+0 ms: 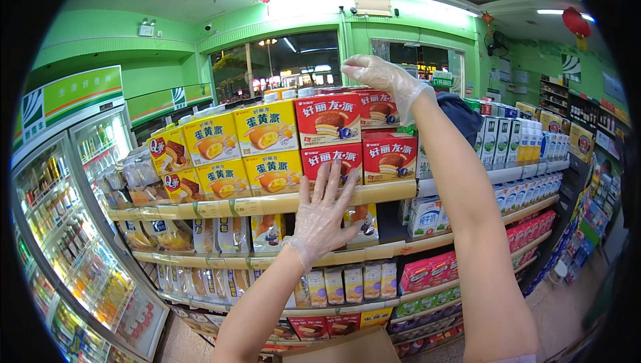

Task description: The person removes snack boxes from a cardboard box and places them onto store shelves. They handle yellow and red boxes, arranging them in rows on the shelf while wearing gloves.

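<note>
My left hand (pixel 326 211), in a clear thin glove, is open with its fingers spread, the fingertips against the front of a lower red pie box (pixel 314 157). My right hand (pixel 387 77), gloved the same way, is raised over the top of the upper right red pie box (pixel 378 110). Its fingers stretch to the left, close together, and nothing shows in them. Another upper red pie box (pixel 327 121) and a lower right red pie box (pixel 389 157) complete the block. Yellow pie boxes (pixel 268 127) are stacked beside it on the left.
The boxes stand on a shelf with a beige front rail (pixel 267 204). Lower shelves hold bagged snacks (pixel 234 234) and small packs (pixel 352 284). Milk cartons (pixel 501 139) line the right. Glass-door fridges (pixel 73 209) stand left. An open cardboard box (pixel 357 349) is below my arms.
</note>
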`<state>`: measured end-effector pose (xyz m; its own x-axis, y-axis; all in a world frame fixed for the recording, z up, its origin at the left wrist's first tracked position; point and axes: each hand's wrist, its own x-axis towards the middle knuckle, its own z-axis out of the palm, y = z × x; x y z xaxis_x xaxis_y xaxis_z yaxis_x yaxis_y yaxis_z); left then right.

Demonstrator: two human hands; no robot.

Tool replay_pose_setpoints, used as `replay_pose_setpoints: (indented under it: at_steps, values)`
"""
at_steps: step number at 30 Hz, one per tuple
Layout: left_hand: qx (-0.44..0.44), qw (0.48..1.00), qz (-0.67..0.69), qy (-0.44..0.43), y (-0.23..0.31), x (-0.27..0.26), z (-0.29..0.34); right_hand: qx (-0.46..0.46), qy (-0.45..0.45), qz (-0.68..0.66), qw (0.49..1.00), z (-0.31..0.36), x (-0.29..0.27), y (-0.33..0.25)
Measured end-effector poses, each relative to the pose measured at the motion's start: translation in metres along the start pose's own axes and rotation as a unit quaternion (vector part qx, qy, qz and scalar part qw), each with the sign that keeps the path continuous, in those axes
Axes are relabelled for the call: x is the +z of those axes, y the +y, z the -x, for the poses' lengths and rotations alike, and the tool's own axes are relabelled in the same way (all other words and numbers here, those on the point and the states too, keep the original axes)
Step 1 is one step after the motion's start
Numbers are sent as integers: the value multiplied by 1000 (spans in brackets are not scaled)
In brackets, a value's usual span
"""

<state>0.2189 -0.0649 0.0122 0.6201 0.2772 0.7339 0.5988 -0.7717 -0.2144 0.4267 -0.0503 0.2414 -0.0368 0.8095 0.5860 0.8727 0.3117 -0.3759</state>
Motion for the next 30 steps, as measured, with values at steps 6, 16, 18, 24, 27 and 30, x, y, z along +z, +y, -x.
replay_pose_setpoints:
  at_steps: [6,16,18,24,27,30]
  values:
    - [47,999,15,4,20,-10,-22,79,-47,185,979,-6,2,26]
    - [63,998,-11,-10,26,-12,-52,163,-166,161,959,-25,11,35]
    - [59,998,-16,-21,25,-12,-50,156,-184,160,957,-23,9,32]
    - [63,997,-30,-32,26,-8,-51,85,-140,136,977,-9,-4,33]
    - [62,997,-33,-39,28,-11,-50,61,-130,104,984,3,-16,24]
    - [67,997,-26,-35,32,-7,-51,42,-168,87,981,7,-29,26]
